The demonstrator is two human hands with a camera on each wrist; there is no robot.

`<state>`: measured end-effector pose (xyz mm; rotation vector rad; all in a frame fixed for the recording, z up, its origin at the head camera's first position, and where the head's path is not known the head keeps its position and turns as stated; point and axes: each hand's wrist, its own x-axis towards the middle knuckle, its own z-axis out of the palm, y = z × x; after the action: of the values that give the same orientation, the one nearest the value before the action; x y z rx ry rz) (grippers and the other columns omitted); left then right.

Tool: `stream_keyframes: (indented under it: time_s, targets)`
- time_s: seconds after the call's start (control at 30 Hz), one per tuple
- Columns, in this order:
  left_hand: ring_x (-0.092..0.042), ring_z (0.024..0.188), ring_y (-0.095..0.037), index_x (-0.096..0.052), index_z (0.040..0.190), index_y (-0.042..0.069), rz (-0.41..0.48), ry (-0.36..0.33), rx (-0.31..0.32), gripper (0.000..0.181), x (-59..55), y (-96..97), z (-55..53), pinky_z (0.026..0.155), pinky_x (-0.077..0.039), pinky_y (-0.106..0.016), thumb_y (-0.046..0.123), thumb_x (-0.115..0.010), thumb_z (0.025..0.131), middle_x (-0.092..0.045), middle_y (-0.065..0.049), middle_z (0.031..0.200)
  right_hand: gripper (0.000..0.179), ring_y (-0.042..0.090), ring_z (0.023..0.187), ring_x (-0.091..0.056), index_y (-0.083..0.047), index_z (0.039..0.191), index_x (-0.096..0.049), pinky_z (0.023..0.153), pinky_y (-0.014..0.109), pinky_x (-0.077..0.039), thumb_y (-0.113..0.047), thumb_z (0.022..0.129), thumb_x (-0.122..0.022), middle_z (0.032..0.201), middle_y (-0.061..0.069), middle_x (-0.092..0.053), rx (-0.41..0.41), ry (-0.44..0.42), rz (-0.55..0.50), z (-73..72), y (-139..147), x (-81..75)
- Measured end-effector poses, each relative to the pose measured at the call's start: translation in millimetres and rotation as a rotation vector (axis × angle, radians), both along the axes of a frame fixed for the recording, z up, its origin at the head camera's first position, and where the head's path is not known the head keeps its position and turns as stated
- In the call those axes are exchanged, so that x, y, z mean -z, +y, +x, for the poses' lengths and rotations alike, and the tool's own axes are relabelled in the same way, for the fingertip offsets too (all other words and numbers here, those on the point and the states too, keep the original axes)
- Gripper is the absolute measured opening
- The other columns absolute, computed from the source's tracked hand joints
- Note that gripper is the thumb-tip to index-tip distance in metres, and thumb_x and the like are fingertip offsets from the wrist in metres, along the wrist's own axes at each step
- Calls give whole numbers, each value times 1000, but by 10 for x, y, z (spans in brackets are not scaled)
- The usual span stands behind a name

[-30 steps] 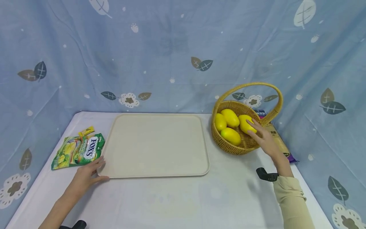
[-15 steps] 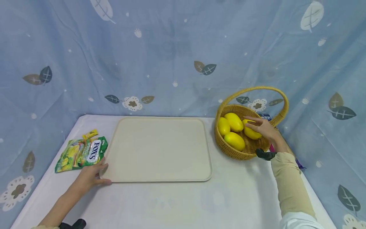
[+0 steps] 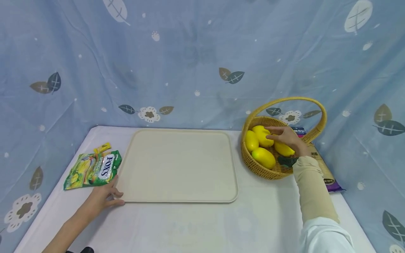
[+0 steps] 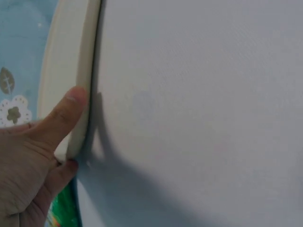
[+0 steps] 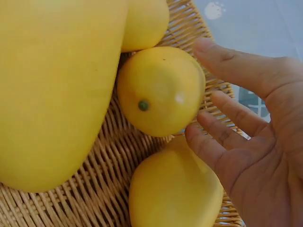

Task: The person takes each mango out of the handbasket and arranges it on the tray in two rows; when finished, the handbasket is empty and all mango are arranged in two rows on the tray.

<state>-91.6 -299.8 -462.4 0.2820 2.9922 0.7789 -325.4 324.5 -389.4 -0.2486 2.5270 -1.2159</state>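
Holding the near left corner of a cream, round-cornered rectangular tray (image 3: 177, 167) with the left grip (image 3: 102, 196), pinching the rim between thumb and fingers. Seeing it lying flat off to the right of that grip, on a white cloth-covered surface (image 3: 183, 226). Also spotting a shiny green and yellow FOX'S candy bag (image 3: 93, 169) just past the left grip's fingers, plus a small yellow wrapped packet (image 3: 102, 147) right behind it.

Meanwhile hovering inside a golden-brown woven wicker basket (image 3: 267, 174) with the right grip (image 3: 288, 137), showing loosely spread fingers and a gap between thumb and the rest. Getting a smooth yellow oval fruit (image 3: 262, 135) right by those fingertips, honestly not being able to tell about actual contact. Counting three more yellow fruits (image 3: 264, 159) in there too, all near the right grip, including one right underneath. Catching a brown and purple packet (image 3: 321, 161) to the right of that grip, and facing a light blue leaf-and-flower print cloth (image 3: 190, 52) beyond both grips.
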Motion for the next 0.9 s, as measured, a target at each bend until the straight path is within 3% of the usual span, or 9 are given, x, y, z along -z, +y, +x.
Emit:
stream_keyframes:
  time_s: [0.1, 0.2, 0.4, 0.53, 0.7, 0.77, 0.9]
  targets:
    - [-43, 119, -55, -65, 69, 20, 10, 60, 38, 20, 37, -25, 13, 92, -45, -56, 12, -84, 67, -39, -39, 134, 57, 44, 139, -24, -4, 143, -43, 111, 60, -29, -25, 94, -64, 152, 23, -28, -9, -10, -1, -11, 2, 29]
    - [-45, 118, -55, -61, 66, 25, 30, 88, 54, 27, 56, -41, 31, 89, -47, -54, 9, -83, 67, -40, -39, 134, 55, 45, 140, -22, -2, 142, -43, 111, 59, -28, -22, 95, -63, 154, 23, -24, -18, -22, 0, -17, 4, 66]
    - [-51, 113, -53, -59, 64, 27, 47, 117, 55, 30, 66, -40, 86, 84, -51, -52, 10, -83, 66, -42, -39, 132, 49, 48, 137, -25, -1, 140, -46, 109, 58, -33, -17, 96, -62, 153, 26, -26, -14, 19, 30, -28, -4, 123]
    - [-57, 106, -50, -58, 62, 29, 41, 160, 74, 33, 77, -36, 135, 77, -57, -44, 10, -85, 64, -46, -38, 130, 47, 49, 136, -27, 0, 140, -46, 108, 58, -34, -13, 96, -60, 152, 27, -27, -30, 49, 53, -19, 0, 122]
    - [-58, 105, -47, -56, 63, 30, 29, 167, 94, 33, 89, -54, 189, 78, -58, -37, 13, -85, 65, -52, -33, 127, 47, 49, 136, -27, -1, 139, -47, 108, 57, -35, -13, 96, -60, 151, 28, -27, -24, 44, 47, -2, 16, 137]
    - [-58, 106, -47, -55, 63, 31, 30, 167, 103, 33, 98, -78, 216, 83, -56, -22, 15, -85, 65, -53, -32, 127, 47, 48, 136, -27, -1, 139, -48, 108, 56, -35, -13, 96, -61, 152, 27, -27, -21, 42, 50, -7, 16, 149]
    - [-56, 108, -48, -54, 62, 31, 12, 156, 108, 33, 116, -125, 283, 85, -55, -24, 19, -84, 66, -55, -30, 127, 46, 48, 135, -29, -2, 139, -49, 108, 56, -36, -13, 95, -61, 151, 27, -28, -18, 46, 59, -13, 14, 158]
